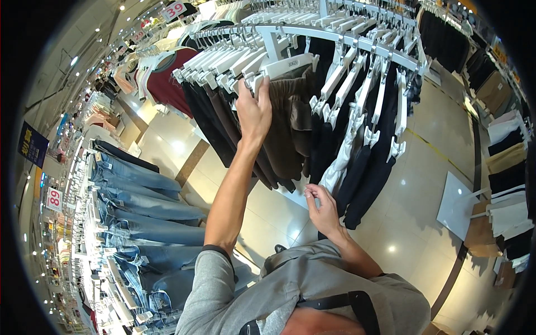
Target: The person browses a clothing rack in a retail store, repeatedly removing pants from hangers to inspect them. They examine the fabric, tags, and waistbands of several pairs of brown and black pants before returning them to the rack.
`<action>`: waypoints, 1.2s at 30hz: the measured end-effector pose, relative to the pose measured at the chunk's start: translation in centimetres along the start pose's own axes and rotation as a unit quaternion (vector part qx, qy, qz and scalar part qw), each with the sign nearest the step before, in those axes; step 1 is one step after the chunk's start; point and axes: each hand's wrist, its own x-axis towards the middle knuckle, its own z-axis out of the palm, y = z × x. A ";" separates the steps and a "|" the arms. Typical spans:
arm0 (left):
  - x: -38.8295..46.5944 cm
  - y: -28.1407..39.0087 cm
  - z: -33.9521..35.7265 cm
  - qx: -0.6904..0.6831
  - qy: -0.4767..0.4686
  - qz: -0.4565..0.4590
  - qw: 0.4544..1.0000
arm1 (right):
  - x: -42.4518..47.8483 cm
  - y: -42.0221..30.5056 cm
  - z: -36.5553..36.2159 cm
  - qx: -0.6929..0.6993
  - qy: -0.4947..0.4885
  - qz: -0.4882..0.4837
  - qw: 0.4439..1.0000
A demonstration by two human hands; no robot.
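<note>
My left hand [253,111] reaches up to the rail and grips the near clip end of a white plastic trouser hanger [289,65]. Brown trousers [289,125] with an elastic waist and a side pocket hang from that hanger. Lower down, my right hand [324,209] is held with loosely bent fingers and nothing visible in it. It is near the hems of white trousers [341,167] and black trousers [372,180]; whether it touches them I cannot tell. Several dark trousers [213,121] on white clip hangers [226,63] hang left of the brown pair.
The curved metal rail [335,35] crosses above. A rack of blue jeans [155,226] stands close on my left. At the right are folded clothes [508,167], a cardboard box [483,230] and a white panel [456,205] near the tiled floor [423,176]. A maroon top [176,79] hangs behind.
</note>
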 end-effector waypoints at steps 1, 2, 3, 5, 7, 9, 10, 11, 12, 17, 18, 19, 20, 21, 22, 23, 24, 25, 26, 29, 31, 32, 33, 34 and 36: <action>-0.6 -0.2 0.4 0.002 0.002 -0.028 1.000 | -0.1 -0.4 -0.2 0.003 -0.003 -0.013 1.000; -1.0 -1.1 0.5 -0.010 -0.022 -0.082 0.996 | -0.2 -0.9 -0.3 0.005 -0.004 -0.025 1.000; -1.2 -2.0 0.9 -0.010 0.008 -0.060 0.998 | -0.3 -1.6 -0.5 0.006 -0.005 -0.038 0.999; -1.4 -3.5 1.3 -0.031 0.006 -0.065 0.997 | 0.1 -3.8 -1.9 -0.011 0.030 -0.148 0.988; -1.5 -4.3 1.4 -0.028 -0.026 -0.100 0.994 | 1.1 -6.3 -3.8 -0.010 0.077 -0.269 0.960; -1.3 -5.5 0.4 0.015 -0.088 -0.122 0.989 | 2.4 -9.3 -7.6 -0.053 0.129 -0.291 0.946; -1.6 -4.3 0.5 -0.008 -0.069 -0.130 0.989 | 3.1 -9.7 -9.2 -0.082 0.196 -0.301 0.930; -2.2 -2.9 0.5 0.019 0.033 -0.046 0.998 | 4.7 -9.6 -10.4 -0.081 0.273 -0.363 0.887; -2.2 -1.5 0.5 0.102 0.099 0.075 0.987 | 5.4 -9.5 -11.9 -0.072 0.321 -0.318 0.889; 1.2 5.5 6.1 -0.065 -0.190 0.048 0.978 | 14.0 -7.6 -19.3 -0.016 0.368 -0.124 0.921; 2.3 5.2 8.5 -0.037 -0.252 -0.013 0.967 | 16.0 -6.7 -20.3 -0.027 0.350 -0.094 0.932; 3.2 5.4 9.9 0.001 -0.307 -0.051 0.950 | 17.5 -6.3 -20.4 0.006 0.321 -0.056 0.945; 3.8 3.9 11.6 -0.018 -0.374 0.006 0.927 | 18.9 -4.5 -21.0 0.057 0.284 -0.031 0.957; 4.0 2.9 13.2 -0.002 -0.374 0.028 0.927 | 20.2 -3.0 -21.0 0.105 0.249 -0.004 0.963; 4.0 2.8 13.9 0.030 -0.370 0.032 0.928 | 20.4 -3.3 -20.2 0.092 0.218 0.005 0.972; 3.4 2.8 14.0 0.015 -0.343 0.019 0.939 | 20.2 -4.0 -19.5 0.089 0.187 0.004 0.978; 3.3 2.4 13.9 -0.012 -0.347 0.018 0.937 | 20.1 -3.9 -18.8 0.107 0.186 -0.010 0.977; 3.4 2.0 13.8 -0.040 -0.352 0.017 0.935 | 20.1 -3.6 -18.4 0.126 0.185 -0.024 0.974; 3.5 1.5 13.5 -0.068 -0.355 0.017 0.932 | 20.2 -3.4 -18.4 0.121 0.188 -0.014 0.975; 3.4 1.1 12.5 -0.011 -0.331 0.063 0.941 | 20.7 -3.3 -18.4 0.126 0.186 0.010 0.974; 3.7 1.8 11.6 0.060 -0.326 0.068 0.941 | 20.8 -4.0 -18.0 0.154 0.170 0.024 0.973; 4.1 1.5 11.6 0.074 -0.318 0.076 0.942 | 21.1 -4.2 -17.7 0.173 0.163 0.031 0.971; 4.2 1.4 11.6 0.086 -0.313 0.083 0.942 | 21.2 -3.7 -17.5 0.189 0.133 0.033 0.972; 4.5 1.2 11.5 0.088 -0.324 0.078 0.939 | 21.6 -3.5 -17.4 0.203 0.120 0.040 0.971; 4.8 0.6 11.3 0.122 -0.318 0.104 0.935 | 21.8 -3.9 -16.8 0.192 0.121 0.032 0.973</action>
